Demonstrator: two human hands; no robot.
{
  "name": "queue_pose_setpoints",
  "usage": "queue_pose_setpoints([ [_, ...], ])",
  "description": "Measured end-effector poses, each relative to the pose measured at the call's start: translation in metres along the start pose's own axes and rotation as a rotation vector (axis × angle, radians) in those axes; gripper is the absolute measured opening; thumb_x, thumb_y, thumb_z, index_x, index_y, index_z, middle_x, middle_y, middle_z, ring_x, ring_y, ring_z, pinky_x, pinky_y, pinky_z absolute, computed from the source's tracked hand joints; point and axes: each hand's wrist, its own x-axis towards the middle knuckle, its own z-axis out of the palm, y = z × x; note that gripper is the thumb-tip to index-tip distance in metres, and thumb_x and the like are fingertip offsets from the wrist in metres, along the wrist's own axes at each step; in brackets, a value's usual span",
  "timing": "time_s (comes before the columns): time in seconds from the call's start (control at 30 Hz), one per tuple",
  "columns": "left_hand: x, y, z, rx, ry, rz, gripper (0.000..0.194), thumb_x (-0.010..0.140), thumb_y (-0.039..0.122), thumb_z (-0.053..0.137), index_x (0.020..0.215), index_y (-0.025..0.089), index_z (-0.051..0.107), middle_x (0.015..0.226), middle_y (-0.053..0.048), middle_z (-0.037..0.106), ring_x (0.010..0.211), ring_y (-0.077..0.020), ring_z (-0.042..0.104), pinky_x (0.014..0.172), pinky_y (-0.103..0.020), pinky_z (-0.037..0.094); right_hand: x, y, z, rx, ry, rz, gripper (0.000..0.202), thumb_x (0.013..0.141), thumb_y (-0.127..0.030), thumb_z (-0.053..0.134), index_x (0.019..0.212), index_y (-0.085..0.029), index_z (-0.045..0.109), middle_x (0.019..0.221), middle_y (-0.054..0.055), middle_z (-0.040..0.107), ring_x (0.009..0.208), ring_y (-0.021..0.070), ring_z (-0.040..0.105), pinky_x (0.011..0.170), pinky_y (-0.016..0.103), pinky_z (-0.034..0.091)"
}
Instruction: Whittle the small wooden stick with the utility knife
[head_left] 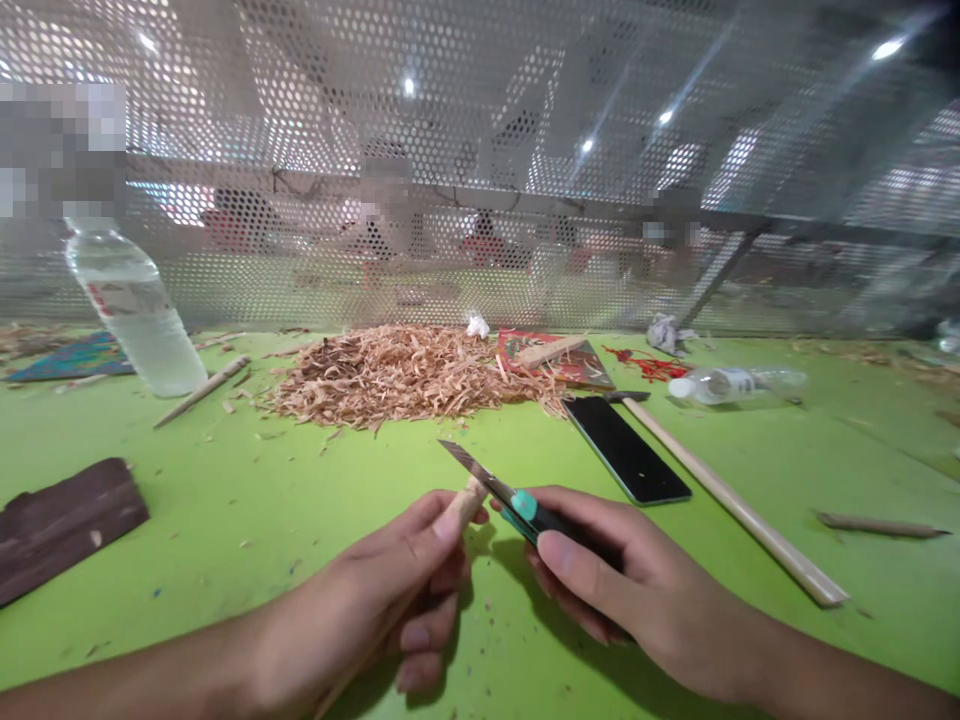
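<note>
Near the bottom centre, my left hand [409,580] pinches a pale wooden stick [469,500] between thumb and fingers, its tip pointing up and right. My right hand [607,570] is wrapped round the black handle of a utility knife [525,505] with a teal slider. The knife's bare blade points up and left and lies across the tip of the stick. Both hands are just above the green table [300,500]. Behind them is a heap of wood shavings [397,375]. The lower part of the stick is hidden by my left hand.
A phone [628,450] and a long-handled tool [735,495] lie right of the shavings. A water bottle [135,305] stands at left, near a thin stick [202,392] and a brown piece [71,520]. Another bottle [739,385] lies back right. A perforated screen [450,250] stands behind.
</note>
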Motion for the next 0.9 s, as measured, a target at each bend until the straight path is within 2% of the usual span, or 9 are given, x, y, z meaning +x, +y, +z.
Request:
queue_pose_setpoints([
  [0.1, -0.003, 0.001, 0.003, -0.041, -0.013, 0.002, 0.036, 0.093, 0.028, 0.08, 0.121, 0.024, 0.058, 0.076, 0.007, 0.046, 0.06, -0.0074, 0.036, 0.053, -0.018, 0.033, 0.0, 0.001, -0.001, -0.005, -0.003, -0.001, 0.063, 0.104, -0.067, 0.063, 0.141, -0.016, 0.064, 0.071, -0.005, 0.048, 0.058, 0.0112, 0.041, 0.052, 0.023, 0.033],
  [0.2, -0.003, 0.0, 0.002, -0.03, -0.028, 0.03, 0.027, 0.097, 0.025, 0.075, 0.118, 0.022, 0.058, 0.077, 0.006, 0.046, 0.061, -0.0075, 0.037, 0.054, -0.019, 0.035, -0.001, 0.001, -0.002, -0.08, 0.02, -0.011, 0.064, 0.104, -0.067, 0.062, 0.143, -0.017, 0.065, 0.071, -0.004, 0.049, 0.057, 0.0119, 0.042, 0.051, 0.023, 0.035],
  [0.27, -0.002, -0.001, 0.0, -0.015, -0.061, 0.028, 0.023, 0.1, 0.026, 0.072, 0.116, 0.022, 0.056, 0.075, 0.007, 0.047, 0.059, -0.0074, 0.038, 0.054, -0.019, 0.037, -0.001, -0.001, -0.003, -0.182, 0.055, -0.029, 0.064, 0.104, -0.068, 0.061, 0.144, -0.019, 0.066, 0.071, -0.002, 0.054, 0.059, 0.0148, 0.05, 0.053, 0.025, 0.043],
  [0.37, -0.002, -0.003, -0.005, 0.039, -0.126, 0.006, 0.018, 0.105, 0.031, 0.066, 0.112, 0.024, 0.051, 0.066, 0.008, 0.047, 0.053, -0.0073, 0.038, 0.054, -0.018, 0.04, -0.002, -0.004, -0.004, -0.32, 0.097, -0.086, 0.06, 0.104, -0.066, 0.061, 0.142, -0.021, 0.071, 0.092, 0.008, 0.072, 0.09, 0.0258, 0.07, 0.08, 0.033, 0.058],
  [0.43, -0.002, -0.004, -0.007, 0.1, -0.13, 0.0, 0.017, 0.107, 0.036, 0.061, 0.111, 0.026, 0.047, 0.06, 0.01, 0.048, 0.048, -0.0076, 0.038, 0.052, -0.018, 0.041, -0.003, -0.006, -0.004, -0.368, 0.078, -0.128, 0.056, 0.105, -0.063, 0.06, 0.141, -0.021, 0.073, 0.117, 0.013, 0.077, 0.113, 0.0321, 0.07, 0.095, 0.038, 0.058],
  [0.47, -0.002, -0.005, -0.007, 0.139, -0.123, -0.006, 0.018, 0.108, 0.038, 0.059, 0.111, 0.026, 0.046, 0.057, 0.01, 0.048, 0.046, -0.0078, 0.038, 0.051, -0.018, 0.042, -0.003, -0.006, -0.004, -0.388, 0.058, -0.148, 0.055, 0.106, -0.061, 0.059, 0.14, -0.02, 0.073, 0.123, 0.014, 0.077, 0.116, 0.0333, 0.07, 0.095, 0.038, 0.058],
  [0.67, -0.004, -0.005, 0.002, 0.297, -0.035, 0.003, 0.036, 0.103, 0.057, 0.065, 0.108, 0.025, 0.049, 0.065, 0.01, 0.053, 0.044, -0.0067, 0.051, 0.046, -0.016, 0.045, -0.002, -0.001, -0.007, -0.518, 0.043, -0.246, 0.035, 0.108, -0.049, 0.06, 0.117, -0.02, 0.078, 0.092, 0.008, 0.079, 0.097, 0.028, 0.074, 0.076, 0.029, 0.056],
  [0.8, -0.002, -0.004, 0.006, 0.352, -0.019, 0.02, 0.036, 0.106, 0.059, 0.057, 0.103, 0.024, 0.051, 0.061, 0.011, 0.052, 0.036, -0.0042, 0.048, 0.04, -0.013, 0.039, -0.002, -0.002, -0.007, -0.535, 0.031, -0.26, 0.032, 0.108, -0.048, 0.06, 0.115, -0.021, 0.076, 0.098, 0.008, 0.079, 0.094, 0.026, 0.073, 0.074, 0.028, 0.055],
  [0.9, -0.001, -0.004, 0.006, 0.349, -0.018, -0.028, 0.036, 0.105, 0.058, 0.061, 0.099, 0.024, 0.052, 0.054, 0.013, 0.05, 0.032, -0.0024, 0.044, 0.038, -0.009, 0.037, -0.003, -0.002, -0.007, -0.545, 0.022, -0.269, 0.032, 0.109, -0.048, 0.059, 0.118, -0.022, 0.075, 0.108, 0.008, 0.079, 0.092, 0.0242, 0.073, 0.074, 0.028, 0.054],
])
